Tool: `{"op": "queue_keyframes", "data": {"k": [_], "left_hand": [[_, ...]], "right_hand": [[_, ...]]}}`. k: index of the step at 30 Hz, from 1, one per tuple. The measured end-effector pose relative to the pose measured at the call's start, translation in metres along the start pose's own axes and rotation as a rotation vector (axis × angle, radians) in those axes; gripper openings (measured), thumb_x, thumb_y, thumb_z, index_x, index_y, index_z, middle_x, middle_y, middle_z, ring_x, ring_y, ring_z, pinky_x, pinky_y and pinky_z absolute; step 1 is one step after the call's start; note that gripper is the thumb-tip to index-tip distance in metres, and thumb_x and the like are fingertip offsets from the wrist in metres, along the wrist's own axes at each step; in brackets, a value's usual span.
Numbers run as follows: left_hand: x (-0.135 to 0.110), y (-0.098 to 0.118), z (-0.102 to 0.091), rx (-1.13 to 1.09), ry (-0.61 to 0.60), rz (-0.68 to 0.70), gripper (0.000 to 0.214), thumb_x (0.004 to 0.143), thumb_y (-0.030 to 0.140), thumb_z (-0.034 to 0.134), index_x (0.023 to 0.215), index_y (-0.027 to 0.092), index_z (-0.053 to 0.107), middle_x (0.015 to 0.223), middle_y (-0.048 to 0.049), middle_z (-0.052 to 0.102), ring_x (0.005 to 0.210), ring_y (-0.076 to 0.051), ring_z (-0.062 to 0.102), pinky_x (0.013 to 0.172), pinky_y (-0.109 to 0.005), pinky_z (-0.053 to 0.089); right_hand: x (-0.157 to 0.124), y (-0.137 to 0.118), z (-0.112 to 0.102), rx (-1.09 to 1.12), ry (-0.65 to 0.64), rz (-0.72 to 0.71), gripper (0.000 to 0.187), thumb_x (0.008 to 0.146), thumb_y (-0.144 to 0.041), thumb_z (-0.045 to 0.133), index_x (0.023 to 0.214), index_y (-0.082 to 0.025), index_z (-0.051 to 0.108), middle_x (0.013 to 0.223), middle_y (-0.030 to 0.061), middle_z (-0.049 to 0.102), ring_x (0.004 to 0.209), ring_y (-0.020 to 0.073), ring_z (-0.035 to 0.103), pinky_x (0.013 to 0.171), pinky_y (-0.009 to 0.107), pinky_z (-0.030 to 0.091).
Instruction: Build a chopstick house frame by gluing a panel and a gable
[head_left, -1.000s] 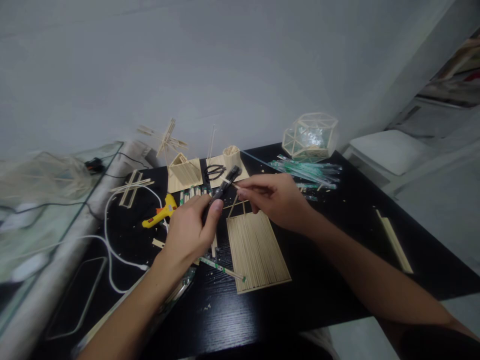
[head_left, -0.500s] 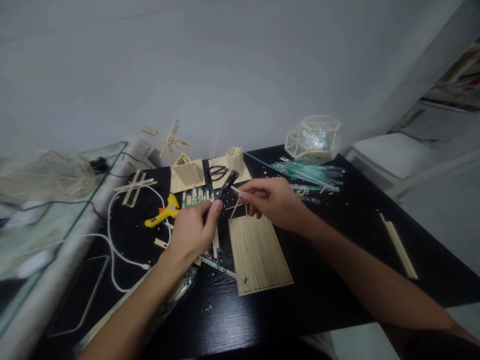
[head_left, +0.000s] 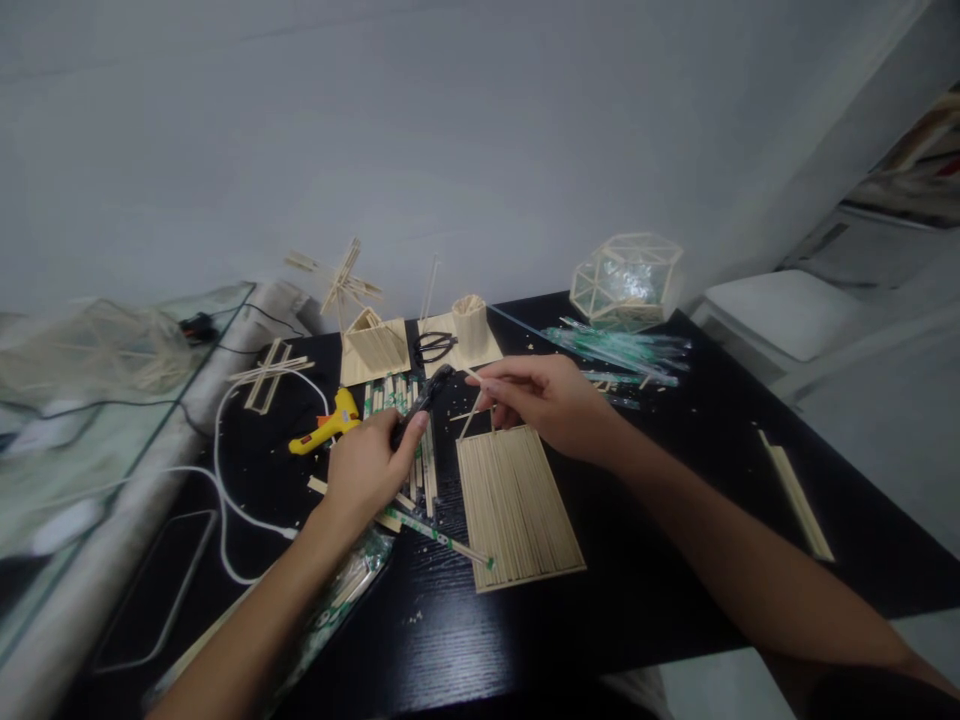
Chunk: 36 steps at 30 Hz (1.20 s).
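Observation:
My left hand (head_left: 371,460) is closed around a black hand tool (head_left: 427,392) whose exact kind I cannot make out. Its tip points up and right, a little apart from my other hand. Between thumb and fingertips, my right hand (head_left: 536,400) pinches a short wooden stick (head_left: 474,375). Below that hand lies a flat panel of bamboo sticks (head_left: 517,510) set side by side. Thin sticks (head_left: 471,415) stand up at the panel's far edge, partly hidden by my fingers. A stick in a green-printed wrapper (head_left: 442,538) lies across the panel's near left corner.
A yellow glue gun (head_left: 330,424) lies left of my hands near a white cable (head_left: 225,400). Behind stand a stick house (head_left: 376,345) and a round stick cup (head_left: 470,325). Green wrappers (head_left: 615,350) lie back right, beside a stick-frame polyhedron (head_left: 630,280). Loose sticks (head_left: 799,500) lie right.
My left hand has drawn the black tool down and left, away from the stick. My right hand has hardly moved and still pinches the stick.

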<state>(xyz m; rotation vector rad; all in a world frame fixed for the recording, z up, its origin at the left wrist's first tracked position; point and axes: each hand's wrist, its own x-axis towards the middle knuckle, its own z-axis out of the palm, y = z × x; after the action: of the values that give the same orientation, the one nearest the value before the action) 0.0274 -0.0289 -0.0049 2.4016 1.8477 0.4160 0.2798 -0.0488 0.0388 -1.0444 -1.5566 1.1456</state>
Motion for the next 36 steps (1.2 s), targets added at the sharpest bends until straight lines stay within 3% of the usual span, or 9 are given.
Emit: {"op": "queue_keyframes", "data": {"k": [8, 15, 18, 22, 26, 36], "left_hand": [[-0.001, -0.009, 0.015, -0.065, 0.140, 0.023, 0.048, 0.104, 0.059, 0.039, 0.106, 0.018, 0.063, 0.098, -0.0103, 0.071, 0.093, -0.029, 0.068, 0.075, -0.034, 0.046], [0.000, -0.022, 0.035, -0.070, 0.127, 0.008, 0.056, 0.101, 0.064, 0.044, 0.121, 0.016, 0.064, 0.116, -0.0155, 0.070, 0.108, -0.035, 0.068, 0.091, -0.044, 0.053], [-0.002, -0.019, 0.028, -0.138, 0.175, 0.033, 0.054, 0.102, 0.062, 0.043, 0.119, 0.015, 0.064, 0.114, -0.0149, 0.071, 0.105, -0.033, 0.069, 0.089, -0.043, 0.053], [-0.009, -0.005, 0.004, -0.232, 0.289, 0.120, 0.050, 0.103, 0.059, 0.043, 0.119, 0.016, 0.063, 0.110, -0.0116, 0.073, 0.099, -0.028, 0.070, 0.086, -0.039, 0.053], [-0.016, 0.011, -0.014, -0.254, 0.292, 0.215, 0.046, 0.103, 0.057, 0.046, 0.120, 0.017, 0.063, 0.106, -0.0096, 0.071, 0.097, -0.026, 0.069, 0.085, -0.037, 0.053], [-0.015, 0.019, -0.014, -0.164, 0.330, 0.250, 0.048, 0.103, 0.060, 0.046, 0.116, 0.017, 0.061, 0.105, -0.0109, 0.068, 0.097, -0.028, 0.067, 0.081, -0.039, 0.053]], "right_hand": [[-0.001, 0.001, 0.001, 0.004, -0.020, 0.016, 0.033, 0.099, -0.021, 0.057, 0.128, -0.012, 0.070, 0.085, 0.0047, 0.076, 0.061, 0.0102, 0.068, 0.056, 0.023, 0.057], [-0.001, -0.001, 0.002, -0.006, -0.031, 0.029, 0.033, 0.100, -0.022, 0.056, 0.130, -0.015, 0.069, 0.084, 0.0038, 0.074, 0.063, 0.0111, 0.068, 0.057, 0.024, 0.057], [-0.001, -0.001, 0.002, -0.029, -0.021, 0.017, 0.031, 0.100, -0.022, 0.056, 0.127, -0.015, 0.069, 0.083, 0.0033, 0.074, 0.062, 0.0113, 0.069, 0.056, 0.024, 0.057], [-0.003, -0.001, 0.004, -0.054, -0.012, -0.031, 0.029, 0.100, -0.023, 0.057, 0.124, -0.014, 0.069, 0.082, 0.0030, 0.075, 0.061, 0.0108, 0.069, 0.057, 0.024, 0.057], [-0.006, 0.000, 0.008, -0.085, -0.029, -0.085, 0.026, 0.100, -0.024, 0.057, 0.120, -0.014, 0.069, 0.081, 0.0025, 0.075, 0.059, 0.0101, 0.067, 0.058, 0.024, 0.057], [-0.006, -0.002, 0.010, -0.085, -0.040, -0.103, 0.024, 0.099, -0.024, 0.056, 0.115, -0.013, 0.069, 0.082, 0.0037, 0.076, 0.060, 0.0103, 0.067, 0.059, 0.025, 0.058]]}}
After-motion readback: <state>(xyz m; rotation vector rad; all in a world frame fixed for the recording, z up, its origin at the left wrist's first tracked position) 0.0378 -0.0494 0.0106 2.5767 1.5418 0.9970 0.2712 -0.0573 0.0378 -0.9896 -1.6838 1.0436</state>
